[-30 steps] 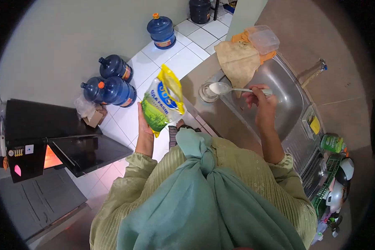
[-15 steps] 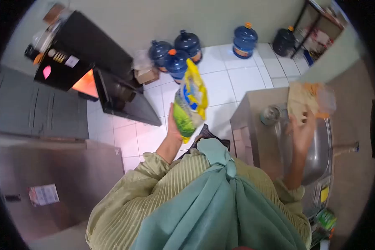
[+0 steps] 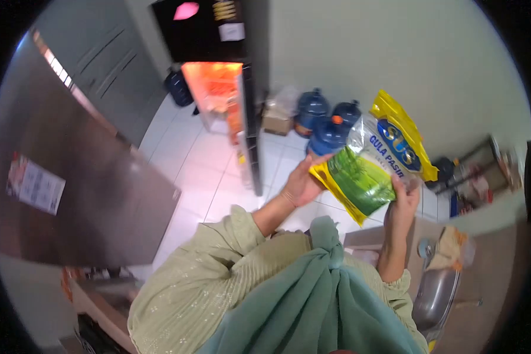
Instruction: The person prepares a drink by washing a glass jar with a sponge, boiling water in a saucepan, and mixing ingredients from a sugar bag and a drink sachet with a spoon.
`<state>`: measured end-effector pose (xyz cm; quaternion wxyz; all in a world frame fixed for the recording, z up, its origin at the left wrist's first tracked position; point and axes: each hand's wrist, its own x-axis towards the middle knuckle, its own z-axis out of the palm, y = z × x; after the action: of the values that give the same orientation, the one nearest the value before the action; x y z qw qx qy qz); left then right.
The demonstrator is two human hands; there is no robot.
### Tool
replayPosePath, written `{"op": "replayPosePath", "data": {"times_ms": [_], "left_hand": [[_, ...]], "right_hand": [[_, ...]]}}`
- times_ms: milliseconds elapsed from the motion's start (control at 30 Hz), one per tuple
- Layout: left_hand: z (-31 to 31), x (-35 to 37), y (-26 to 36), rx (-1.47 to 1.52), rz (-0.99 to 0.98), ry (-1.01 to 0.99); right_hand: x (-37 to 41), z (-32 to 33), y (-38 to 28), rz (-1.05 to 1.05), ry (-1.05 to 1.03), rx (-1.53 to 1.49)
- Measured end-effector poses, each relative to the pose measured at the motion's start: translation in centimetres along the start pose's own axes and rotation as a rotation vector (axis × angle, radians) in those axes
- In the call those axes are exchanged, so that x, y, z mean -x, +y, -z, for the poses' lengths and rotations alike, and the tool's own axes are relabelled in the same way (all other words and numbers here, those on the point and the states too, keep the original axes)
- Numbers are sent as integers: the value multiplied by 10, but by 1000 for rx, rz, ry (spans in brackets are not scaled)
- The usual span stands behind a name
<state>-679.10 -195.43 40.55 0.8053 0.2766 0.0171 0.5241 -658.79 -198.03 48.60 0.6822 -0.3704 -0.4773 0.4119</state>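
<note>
A bag of sugar (image 3: 369, 177) with yellow edges and a green print reading "SUS GULA PASIR" is held up in front of me, tilted to the right. My left hand (image 3: 302, 184) grips its lower left corner, fingers partly hidden behind the bag. On the lower right side, my right hand (image 3: 403, 199) pinches the bag with the thumb on the printed front. The bag looks full in its lower part and creased towards the yellow top.
An open fridge (image 3: 212, 88) glows orange inside, its door (image 3: 251, 130) standing out ahead. Blue water bottles (image 3: 327, 137) and a cardboard box (image 3: 276, 124) are by the wall. On the right are a sink (image 3: 435, 295), a beige cloth (image 3: 446, 251) and a shelf (image 3: 481, 171).
My right hand has left the cloth by the sink and taken hold of the bag. The bag has moved right, its printed front now facing me. My view has turned left.
</note>
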Motion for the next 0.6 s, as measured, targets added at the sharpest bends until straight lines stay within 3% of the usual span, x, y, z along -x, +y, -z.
{"op": "replayPosePath", "data": {"times_ms": [100, 200, 233, 333, 467, 533, 567, 600], "left_hand": [[23, 67, 120, -552, -108, 16], [66, 111, 181, -956, -211, 123], [51, 121, 199, -1075, -293, 246], [72, 158, 252, -982, -190, 389], [103, 201, 303, -752, -162, 456], [123, 217, 337, -374, -131, 238], [131, 222, 358, -375, -117, 252], [129, 220, 379, -584, -6, 263]], "right_hand": [[11, -76, 38, -72, -254, 55], [24, -162, 80, -120, -524, 112], [25, -189, 87, -78, -642, 108], [21, -257, 115, -28, -986, 56], [10, -328, 147, -67, -1137, 76], [-2, -365, 172, -89, -1188, 32], [-9, -384, 184, 11, -1293, 57], [-14, -400, 196, 104, -1396, 85]]}}
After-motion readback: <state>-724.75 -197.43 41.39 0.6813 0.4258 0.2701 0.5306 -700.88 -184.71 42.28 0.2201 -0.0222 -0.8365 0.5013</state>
